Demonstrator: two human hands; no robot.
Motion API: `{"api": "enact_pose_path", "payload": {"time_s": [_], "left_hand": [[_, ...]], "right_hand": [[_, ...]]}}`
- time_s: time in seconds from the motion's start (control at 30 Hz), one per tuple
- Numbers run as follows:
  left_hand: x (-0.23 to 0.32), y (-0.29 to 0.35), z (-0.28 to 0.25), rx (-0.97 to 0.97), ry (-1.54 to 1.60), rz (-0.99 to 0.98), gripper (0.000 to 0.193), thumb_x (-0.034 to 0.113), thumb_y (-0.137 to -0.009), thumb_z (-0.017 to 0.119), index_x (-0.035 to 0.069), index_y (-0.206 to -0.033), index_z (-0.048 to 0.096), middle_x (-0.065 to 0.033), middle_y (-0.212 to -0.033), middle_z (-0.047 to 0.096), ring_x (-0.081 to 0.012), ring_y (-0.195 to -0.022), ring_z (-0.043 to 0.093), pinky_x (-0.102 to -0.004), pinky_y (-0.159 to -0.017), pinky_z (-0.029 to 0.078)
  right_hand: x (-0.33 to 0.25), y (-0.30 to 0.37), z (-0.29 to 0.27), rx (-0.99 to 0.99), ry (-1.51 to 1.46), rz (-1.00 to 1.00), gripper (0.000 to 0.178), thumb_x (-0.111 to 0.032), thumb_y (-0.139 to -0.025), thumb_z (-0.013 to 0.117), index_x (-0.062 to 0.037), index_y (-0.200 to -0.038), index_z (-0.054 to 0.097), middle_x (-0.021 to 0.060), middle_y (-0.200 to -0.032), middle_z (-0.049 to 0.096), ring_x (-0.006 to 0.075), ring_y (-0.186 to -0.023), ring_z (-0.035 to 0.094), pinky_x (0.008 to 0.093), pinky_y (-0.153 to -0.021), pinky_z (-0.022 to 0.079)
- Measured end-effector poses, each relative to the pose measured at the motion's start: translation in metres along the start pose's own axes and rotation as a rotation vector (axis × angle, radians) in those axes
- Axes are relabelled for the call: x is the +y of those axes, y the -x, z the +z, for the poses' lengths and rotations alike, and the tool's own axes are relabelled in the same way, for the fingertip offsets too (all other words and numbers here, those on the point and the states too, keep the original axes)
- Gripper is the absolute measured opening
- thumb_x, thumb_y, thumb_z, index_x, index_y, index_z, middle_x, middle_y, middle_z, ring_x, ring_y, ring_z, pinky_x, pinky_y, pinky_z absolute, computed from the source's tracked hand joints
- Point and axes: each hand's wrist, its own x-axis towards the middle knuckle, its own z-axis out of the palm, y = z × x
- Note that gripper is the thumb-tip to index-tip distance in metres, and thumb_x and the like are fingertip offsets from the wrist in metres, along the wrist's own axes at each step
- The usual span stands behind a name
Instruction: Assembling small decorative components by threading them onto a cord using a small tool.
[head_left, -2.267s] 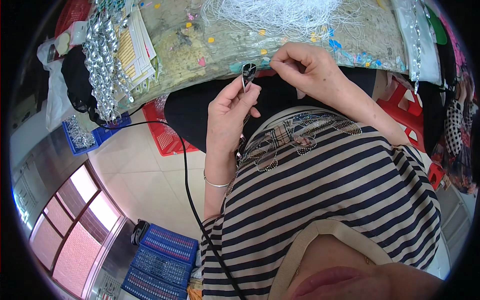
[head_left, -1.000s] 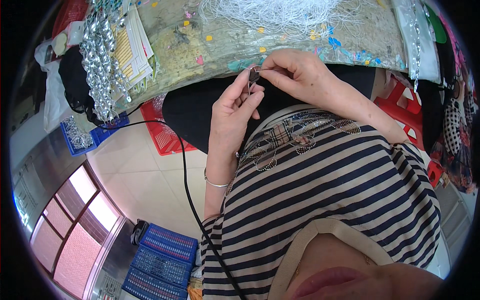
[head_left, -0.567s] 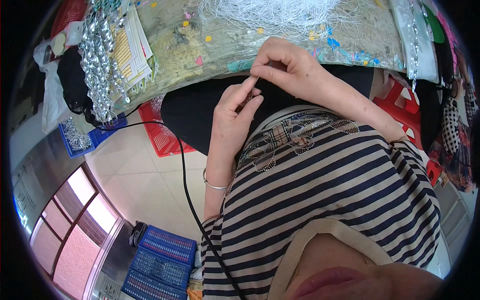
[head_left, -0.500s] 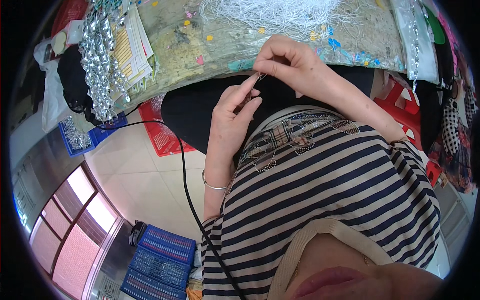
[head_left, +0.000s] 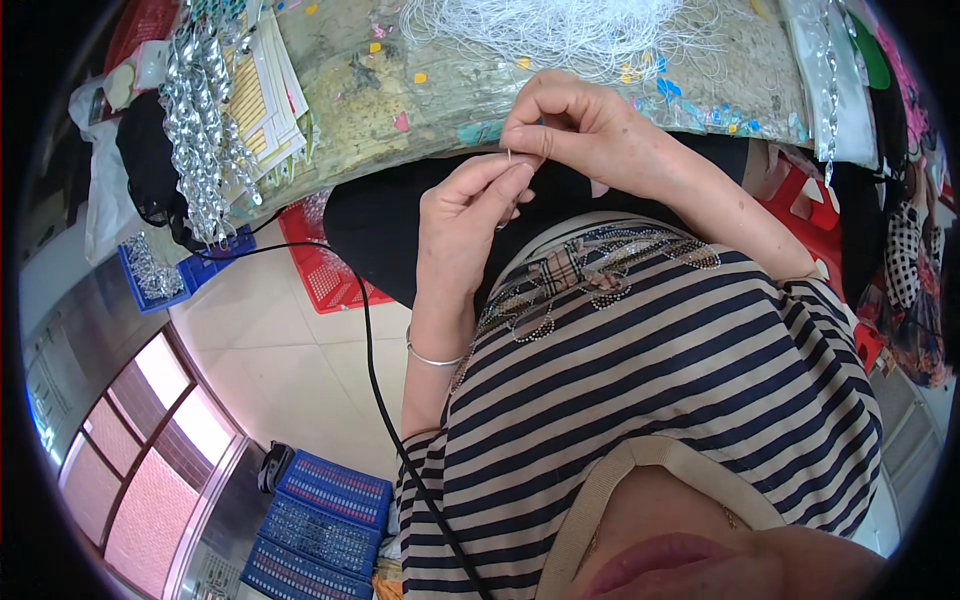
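Note:
My right hand pinches a thin metal needle between thumb and forefinger, just off the table's near edge. My left hand rises from below, a silver bangle on its wrist. Its thumb and forefinger are pressed together right under the needle's tip. Whether a thread lies between those fingertips is too fine to tell. Black cloth lies over my lap beneath both hands. The small dark tool seen earlier in my left hand is not visible.
A tangle of white thread lies on the plastic-covered table. Silver sequin strings hang at the left. A red basket and blue trays stand on the tiled floor. A black cable runs down past my arm.
My left hand held a small dark tool upright; that tool has dropped out of sight. Both hands have drawn together, fingertips now meeting at the needle.

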Motion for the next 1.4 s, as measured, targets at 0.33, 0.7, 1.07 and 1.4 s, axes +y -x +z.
{"api": "enact_pose_path", "payload": {"time_s": [0.33, 0.7, 1.07, 1.4], "left_hand": [[-0.015, 0.029, -0.045, 0.172, -0.069, -0.028, 0.012, 0.002, -0.082, 0.064, -0.001, -0.092, 0.07, -0.0062, -0.092, 0.066, -0.0068, -0.072, 0.056, -0.0189, -0.062, 0.042], [0.016, 0.002, 0.003, 0.157, -0.177, 0.179, 0.014, 0.003, -0.085, 0.063, -0.002, -0.096, 0.069, -0.0084, -0.091, 0.068, -0.0085, -0.079, 0.061, -0.0195, -0.068, 0.046], [0.002, 0.008, -0.002, 0.114, 0.066, -0.024, 0.016, 0.011, -0.087, 0.063, -0.001, -0.097, 0.068, -0.0046, -0.077, 0.066, -0.0073, -0.065, 0.058, -0.0176, -0.06, 0.045], [0.007, 0.003, 0.005, 0.046, 0.042, -0.049, 0.017, 0.011, -0.087, 0.063, -0.001, -0.098, 0.068, -0.0046, -0.08, 0.068, -0.0072, -0.07, 0.061, -0.017, -0.062, 0.044]], "right_hand": [[0.012, 0.023, -0.054, -0.02, 0.498, -0.1, 0.011, -0.009, -0.089, 0.058, 0.0006, -0.091, 0.063, 0.0057, -0.085, 0.052, 0.0165, -0.075, 0.058, 0.027, -0.065, 0.047], [-0.011, 0.009, -0.014, 0.063, 0.435, -0.372, 0.009, -0.01, -0.09, 0.057, -0.0026, -0.089, 0.062, 0.002, -0.086, 0.054, 0.0086, -0.072, 0.056, 0.0211, -0.062, 0.046], [-0.002, 0.008, -0.019, 0.096, 0.139, -0.118, 0.011, -0.014, -0.092, 0.056, -0.0041, -0.091, 0.061, -0.0007, -0.085, 0.052, 0.0046, -0.063, 0.055, 0.017, -0.046, 0.046], [-0.009, -0.001, -0.016, 0.101, 0.08, -0.056, 0.016, -0.018, -0.093, 0.056, -0.0041, -0.093, 0.065, -0.0003, -0.089, 0.058, 0.0041, -0.063, 0.056, 0.0168, -0.047, 0.047]]}}
